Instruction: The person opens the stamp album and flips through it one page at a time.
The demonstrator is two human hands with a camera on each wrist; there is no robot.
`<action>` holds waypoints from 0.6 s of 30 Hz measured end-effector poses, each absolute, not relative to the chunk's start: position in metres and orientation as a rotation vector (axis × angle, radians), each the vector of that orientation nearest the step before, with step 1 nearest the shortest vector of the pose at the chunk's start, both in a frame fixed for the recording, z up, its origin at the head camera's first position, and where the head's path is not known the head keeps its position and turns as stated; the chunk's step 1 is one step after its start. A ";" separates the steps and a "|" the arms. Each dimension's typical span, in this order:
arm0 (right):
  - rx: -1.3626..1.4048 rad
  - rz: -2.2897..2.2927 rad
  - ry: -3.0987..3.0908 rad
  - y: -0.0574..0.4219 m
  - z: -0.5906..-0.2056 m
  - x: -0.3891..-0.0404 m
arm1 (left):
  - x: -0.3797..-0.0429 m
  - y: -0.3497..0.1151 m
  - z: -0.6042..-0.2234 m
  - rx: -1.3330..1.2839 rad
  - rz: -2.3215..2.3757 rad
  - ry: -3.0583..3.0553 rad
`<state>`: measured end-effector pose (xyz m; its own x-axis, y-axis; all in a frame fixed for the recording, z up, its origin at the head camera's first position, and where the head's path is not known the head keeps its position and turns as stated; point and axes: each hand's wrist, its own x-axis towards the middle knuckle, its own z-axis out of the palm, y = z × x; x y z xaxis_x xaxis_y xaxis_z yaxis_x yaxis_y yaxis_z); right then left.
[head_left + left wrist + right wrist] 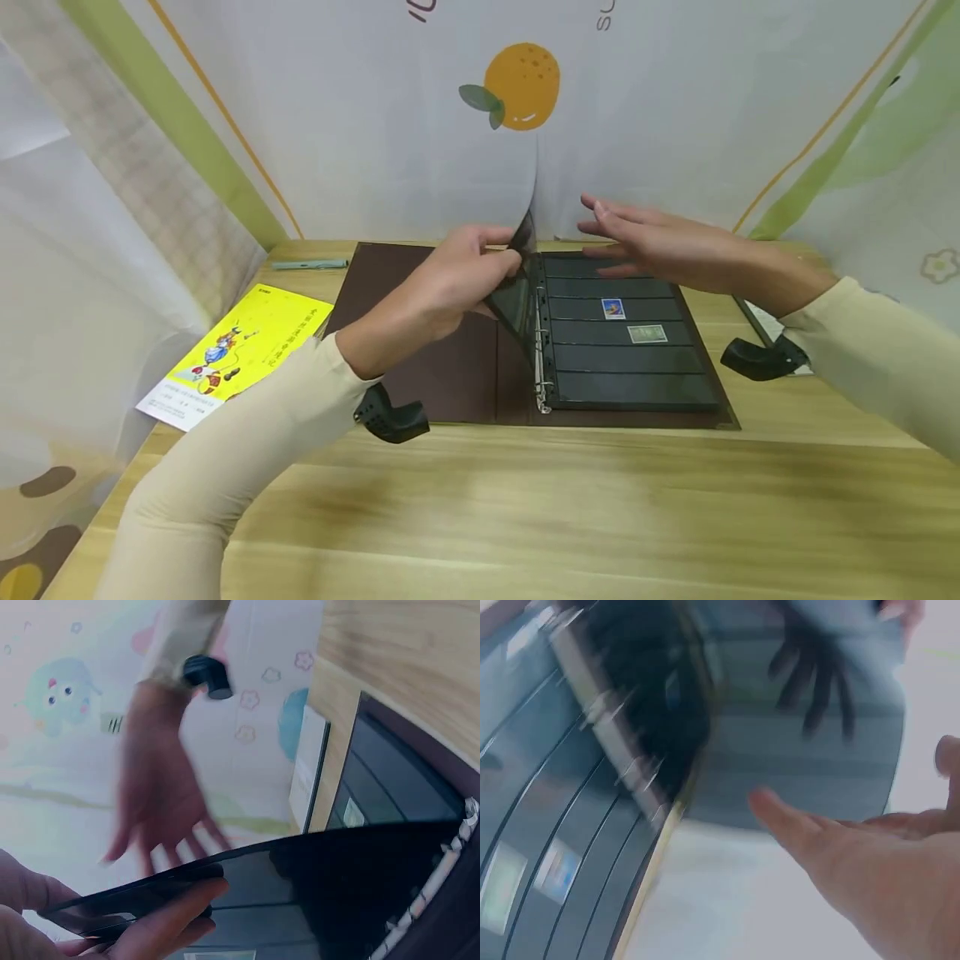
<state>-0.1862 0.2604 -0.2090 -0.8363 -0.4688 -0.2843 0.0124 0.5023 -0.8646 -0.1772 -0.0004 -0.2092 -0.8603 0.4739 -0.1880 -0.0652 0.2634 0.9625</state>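
A brown ring-binder stamp album (442, 383) lies spread on the table. My left hand (472, 275) pinches a black pocket page (517, 304), which stands raised from the rings at the spine. In the left wrist view, thumb and fingers lie on both faces of that page (322, 862). Out over the far part of the right-hand page (585, 387), my right hand (645, 242) is held in the air with fingers extended, holding nothing. A blue stamp (613, 309) and a pale green stamp (647, 334) sit in that page's strips.
A yellow illustrated booklet (255, 333) lies left of the album, with a light teal pen (310, 264) behind it. A flat white, dark-edged object (757, 321) is partly hidden under the right forearm. A printed curtain (375, 125) hangs behind the table.
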 end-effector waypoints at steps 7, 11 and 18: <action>-0.569 -0.816 2.706 0.297 -0.269 -0.185 | -0.179 -0.054 -0.213 0.280 1.577 2.179; -0.704 -0.507 2.884 0.324 -0.306 -0.194 | -0.181 -0.081 -0.221 0.252 1.632 2.153; -0.697 -0.276 2.962 0.366 -0.358 -0.221 | -0.190 -0.114 -0.255 0.147 1.671 2.155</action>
